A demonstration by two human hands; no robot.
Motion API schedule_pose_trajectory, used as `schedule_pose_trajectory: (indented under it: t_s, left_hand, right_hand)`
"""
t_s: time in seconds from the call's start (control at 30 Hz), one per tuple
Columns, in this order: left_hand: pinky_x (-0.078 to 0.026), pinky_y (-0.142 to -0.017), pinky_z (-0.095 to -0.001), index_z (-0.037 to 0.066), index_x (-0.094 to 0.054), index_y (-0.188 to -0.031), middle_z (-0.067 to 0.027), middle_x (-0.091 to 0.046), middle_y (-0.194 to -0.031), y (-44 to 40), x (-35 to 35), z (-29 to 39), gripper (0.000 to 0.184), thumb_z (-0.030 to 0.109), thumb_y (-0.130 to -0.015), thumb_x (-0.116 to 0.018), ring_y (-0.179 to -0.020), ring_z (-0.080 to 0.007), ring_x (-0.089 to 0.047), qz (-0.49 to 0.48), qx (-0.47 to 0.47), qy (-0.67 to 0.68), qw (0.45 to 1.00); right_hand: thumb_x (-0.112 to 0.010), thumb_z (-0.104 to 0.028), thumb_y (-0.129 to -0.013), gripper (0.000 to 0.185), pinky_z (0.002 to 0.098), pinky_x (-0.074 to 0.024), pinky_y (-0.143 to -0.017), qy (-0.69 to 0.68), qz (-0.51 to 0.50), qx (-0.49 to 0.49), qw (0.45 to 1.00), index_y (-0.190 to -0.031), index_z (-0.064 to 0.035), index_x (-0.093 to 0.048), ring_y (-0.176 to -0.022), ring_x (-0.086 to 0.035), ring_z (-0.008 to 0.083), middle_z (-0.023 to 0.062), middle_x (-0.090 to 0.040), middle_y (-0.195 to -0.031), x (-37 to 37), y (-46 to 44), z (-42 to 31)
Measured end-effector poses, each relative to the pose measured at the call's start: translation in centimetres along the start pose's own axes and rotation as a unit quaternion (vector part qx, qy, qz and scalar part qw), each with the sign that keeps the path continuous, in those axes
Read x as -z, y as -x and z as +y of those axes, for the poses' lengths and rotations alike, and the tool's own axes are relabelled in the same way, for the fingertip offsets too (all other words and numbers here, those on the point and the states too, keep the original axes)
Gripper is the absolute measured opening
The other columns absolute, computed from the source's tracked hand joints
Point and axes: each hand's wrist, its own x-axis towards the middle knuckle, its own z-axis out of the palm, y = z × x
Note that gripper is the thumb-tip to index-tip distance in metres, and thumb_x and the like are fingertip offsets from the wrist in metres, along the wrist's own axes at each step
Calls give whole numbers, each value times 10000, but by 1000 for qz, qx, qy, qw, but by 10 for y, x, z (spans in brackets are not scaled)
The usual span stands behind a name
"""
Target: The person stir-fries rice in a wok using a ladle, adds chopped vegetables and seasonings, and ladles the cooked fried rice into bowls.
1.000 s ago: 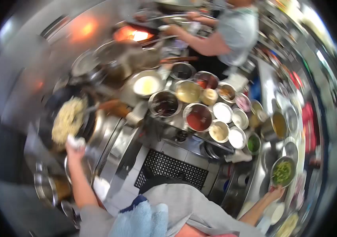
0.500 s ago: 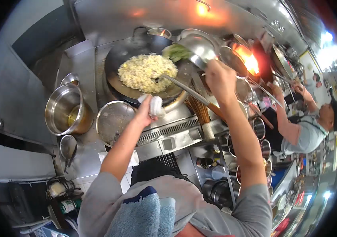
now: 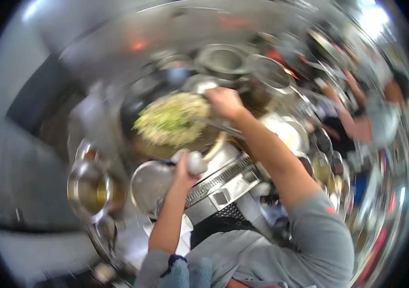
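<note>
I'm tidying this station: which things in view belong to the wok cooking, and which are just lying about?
In the job:
wok
food with greens
white cloth in the left hand
long-handled utensil
metal bowl at the right hand

Apparently just lying about:
steel pot
round metal vessel

Motion blur smears the view; edges bow; glare (image 3: 375,19) whitens upper right.

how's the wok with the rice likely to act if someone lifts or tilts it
The wok is probably heavy: it's broad and carries a large heap of rice and greens. The heap looks loose, so it might slide if tilted.
</note>
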Motion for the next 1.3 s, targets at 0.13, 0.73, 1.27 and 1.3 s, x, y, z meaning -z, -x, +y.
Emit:
schedule_pose_trajectory:
  t_s: [0.13,0.73,1.27,1.3]
  left_hand:
    - [-456,-448,-307,188,-566,-956,-54,-629,-865,5,-2,3,370,519,-830,-459,-703,-228,-614,-56,-23,-52,997]
    - [-508,-649,-351,69,-569,-1056,-124,-607,-922,11,-135,-163,504,435,-720,-653,-779,-265,-593,-127,107,-274,947]
    - [-489,-589,-324,99,-566,-1001,-97,-594,-858,58,-210,-266,485,495,-723,-606,-720,-241,-580,-146,97,-360,916]
    - [-488,-586,-322,101,-566,-998,-95,-593,-854,57,-213,-269,484,498,-724,-603,-716,-240,-579,-146,101,-358,917]
  right_hand:
    - [-613,-139,-687,239,369,-503,-735,-52,-110,-230,966,-920,-147,-659,-818,-633,269,96,-649,-837,80,11,4]
    - [-550,-18,-691,81,237,-403,-360,179,865,-448,138,-714,-28,-473,-461,-529,163,74,-497,-591,513,813,-336]
    - [-555,-182,-869,165,312,-506,-503,80,880,-428,193,-815,-27,-534,-601,-604,208,88,-572,-674,618,978,-350]
    - [-545,-219,-881,191,315,-488,-495,66,842,-486,224,-822,-38,-540,-600,-602,200,81,-576,-670,611,974,-356]
